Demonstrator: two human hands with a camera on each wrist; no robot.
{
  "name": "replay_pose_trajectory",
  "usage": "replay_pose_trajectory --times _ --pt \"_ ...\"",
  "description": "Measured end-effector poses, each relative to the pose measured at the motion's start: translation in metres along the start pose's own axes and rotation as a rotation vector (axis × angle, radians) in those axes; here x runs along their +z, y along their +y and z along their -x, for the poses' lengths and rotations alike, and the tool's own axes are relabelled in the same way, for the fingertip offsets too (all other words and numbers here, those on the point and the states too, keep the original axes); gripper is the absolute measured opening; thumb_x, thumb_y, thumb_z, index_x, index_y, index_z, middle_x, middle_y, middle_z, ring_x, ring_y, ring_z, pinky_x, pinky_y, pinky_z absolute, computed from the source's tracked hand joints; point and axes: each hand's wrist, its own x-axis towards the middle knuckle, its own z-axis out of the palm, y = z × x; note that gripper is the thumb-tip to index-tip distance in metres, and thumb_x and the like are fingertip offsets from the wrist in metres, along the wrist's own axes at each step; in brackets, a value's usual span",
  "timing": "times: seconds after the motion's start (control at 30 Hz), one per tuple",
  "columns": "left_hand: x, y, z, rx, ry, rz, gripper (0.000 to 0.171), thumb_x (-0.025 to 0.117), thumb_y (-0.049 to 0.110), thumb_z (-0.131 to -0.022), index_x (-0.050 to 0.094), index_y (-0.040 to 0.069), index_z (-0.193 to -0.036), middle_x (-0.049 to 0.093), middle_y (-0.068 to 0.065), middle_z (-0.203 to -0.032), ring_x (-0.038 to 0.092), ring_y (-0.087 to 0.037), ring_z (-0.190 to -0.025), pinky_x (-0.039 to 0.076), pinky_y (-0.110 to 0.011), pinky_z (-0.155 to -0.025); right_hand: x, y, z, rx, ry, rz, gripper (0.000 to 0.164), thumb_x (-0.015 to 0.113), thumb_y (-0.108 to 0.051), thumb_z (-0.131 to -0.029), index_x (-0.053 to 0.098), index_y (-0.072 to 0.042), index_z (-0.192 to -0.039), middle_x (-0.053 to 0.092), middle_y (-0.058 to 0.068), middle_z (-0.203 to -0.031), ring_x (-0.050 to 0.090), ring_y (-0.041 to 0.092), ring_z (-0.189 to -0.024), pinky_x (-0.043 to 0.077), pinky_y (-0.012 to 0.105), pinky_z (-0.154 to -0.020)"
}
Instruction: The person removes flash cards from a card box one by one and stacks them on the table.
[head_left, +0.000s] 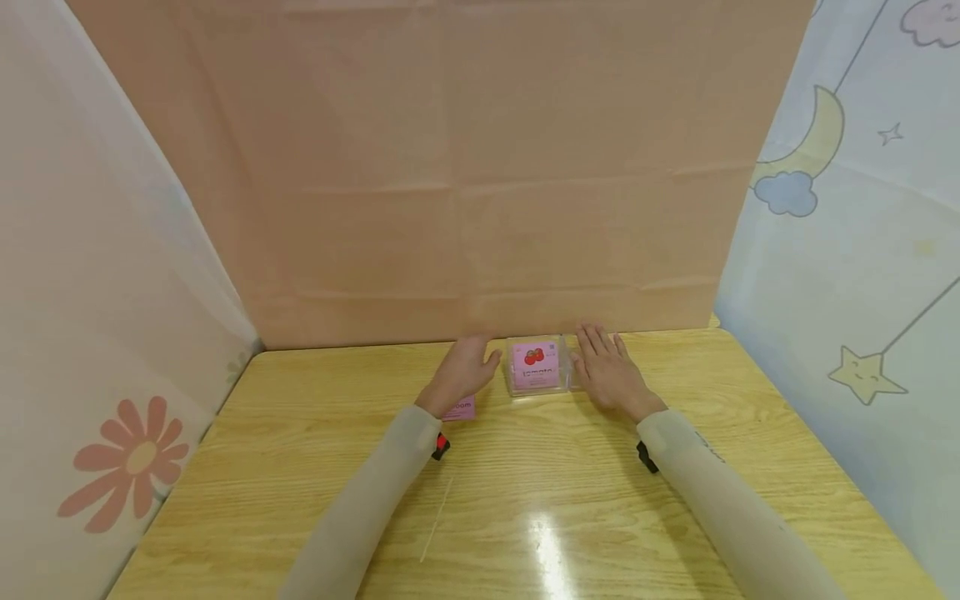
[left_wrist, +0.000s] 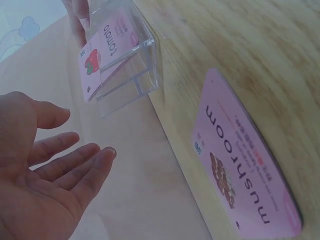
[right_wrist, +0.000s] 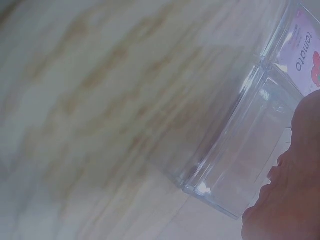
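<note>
Steadying the clear holder (right_wrist: 235, 155) of tomato cards (head_left: 536, 375) at the back of the bench (head_left: 300, 467), we'd best press gently: right hand (head_left: 611, 375) straight-fingered at its right end, left hand (head_left: 465, 367) empty, fingers loosely apart.

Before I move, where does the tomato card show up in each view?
Head: the tomato card is just right of centre, below the middle, between the left hand and right hand.
Left wrist: the card is upper left, turned sideways.
Right wrist: the card is at the upper right edge, cut off.
Shared landmark: the clear box holding it.
</note>
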Motion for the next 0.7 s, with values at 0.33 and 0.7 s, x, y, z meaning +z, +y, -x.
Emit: replay_pose_trajectory --times 0.33,0.7 --pt "0.007 0.013 -0.002 0.031 -0.013 -0.088 0.041 0.061 0.018 -0.106 0.060 -0.003 -0.142 0.069 -0.020 -0.138 0.068 -0.020 -0.087 0.062 -0.038 -0.089 0.001 0.002 0.004 -0.014 0.000 -0.004 0.064 0.026 -0.033 -0.116 0.012 0.004 -0.166 0.009 0.025 -0.176 0.008 0.047 -0.164 0.003 0.068 -0.132" --pt "0.024 0.028 -0.002 0.051 -0.023 -0.210 0.036 0.058 0.019 -0.108 0.062 0.000 -0.138 0.069 -0.017 -0.130 0.064 -0.015 -0.081 0.057 -0.024 -0.069 0.002 0.004 0.010 -0.041 0.013 -0.007 0.064 0.028 -0.033 -0.116 0.013 0.003 -0.166 0.011 0.024 -0.176 0.009 0.047 -0.163 0.004 0.068 -0.132"
